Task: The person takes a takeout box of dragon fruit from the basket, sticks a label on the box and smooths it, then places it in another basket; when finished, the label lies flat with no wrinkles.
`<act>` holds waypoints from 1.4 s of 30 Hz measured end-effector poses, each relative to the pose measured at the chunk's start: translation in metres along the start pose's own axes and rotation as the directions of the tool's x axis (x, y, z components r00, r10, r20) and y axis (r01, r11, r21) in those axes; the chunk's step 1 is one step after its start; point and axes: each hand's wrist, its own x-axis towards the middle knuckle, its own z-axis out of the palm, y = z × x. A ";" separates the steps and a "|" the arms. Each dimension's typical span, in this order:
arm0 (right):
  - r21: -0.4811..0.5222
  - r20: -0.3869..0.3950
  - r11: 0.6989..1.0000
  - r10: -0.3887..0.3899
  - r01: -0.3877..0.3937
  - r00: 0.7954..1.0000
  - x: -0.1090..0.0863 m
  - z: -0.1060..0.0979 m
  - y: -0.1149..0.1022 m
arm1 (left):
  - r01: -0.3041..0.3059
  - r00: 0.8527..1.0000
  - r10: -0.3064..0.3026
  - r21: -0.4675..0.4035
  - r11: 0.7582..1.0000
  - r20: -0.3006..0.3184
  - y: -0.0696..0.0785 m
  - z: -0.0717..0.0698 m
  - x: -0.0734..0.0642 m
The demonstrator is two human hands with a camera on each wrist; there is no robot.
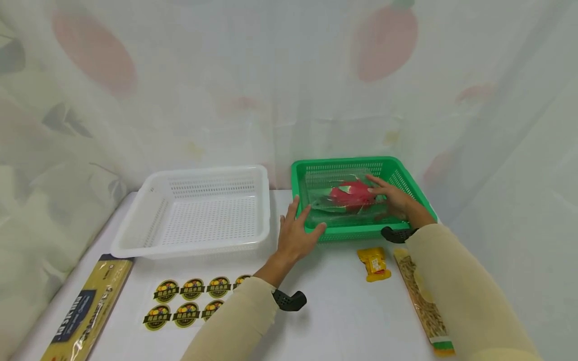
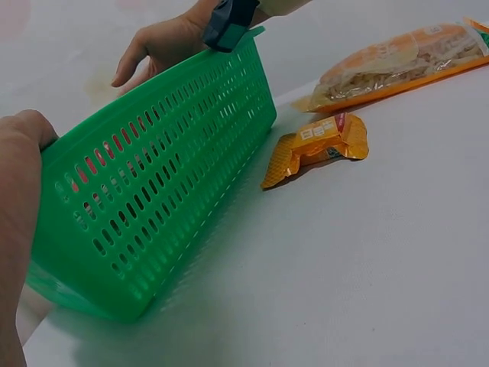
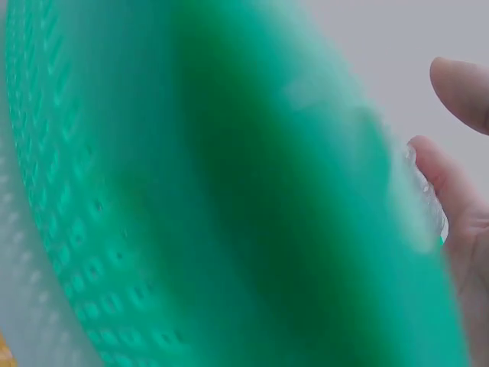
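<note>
In the head view a green plastic basket stands at the right. Inside it lies a clear plastic package around a pink-red dragon fruit. My right hand reaches over the basket's right front part, its extended fingers at the package's right end. At the basket's left front corner is my left hand, fingers spread and thumb by the rim. The left wrist view shows the basket wall with red through its slots. Blurred green basket rim hides most of the right wrist view.
A white basket stands left of the green one. Round fruit stickers lie in front of it, with a yellow noodle pack at far left. A small orange-yellow packet and a long clear snack bag lie front right.
</note>
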 end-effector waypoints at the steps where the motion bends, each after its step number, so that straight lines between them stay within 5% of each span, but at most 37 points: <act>1: 0.003 -0.003 1.000 -0.003 0.003 1.000 0.000 0.000 0.001 | 0.002 1.000 -0.002 -0.015 1.000 -0.001 0.000 0.000 0.000; 10: -0.016 -0.080 0.997 -0.082 0.081 0.993 -0.003 0.010 -0.004 | 0.027 0.999 -0.024 -0.107 0.994 0.035 0.001 0.001 0.000; 18: 0.031 -0.161 0.988 -0.145 0.152 0.976 0.000 0.014 -0.005 | 0.014 1.000 -0.014 -0.114 0.993 0.004 0.002 0.000 0.001; 42: 0.276 -0.267 0.954 -0.043 0.119 0.963 -0.034 -0.001 -0.015 | 0.000 1.000 -0.001 -0.066 0.998 -0.015 0.004 0.001 0.000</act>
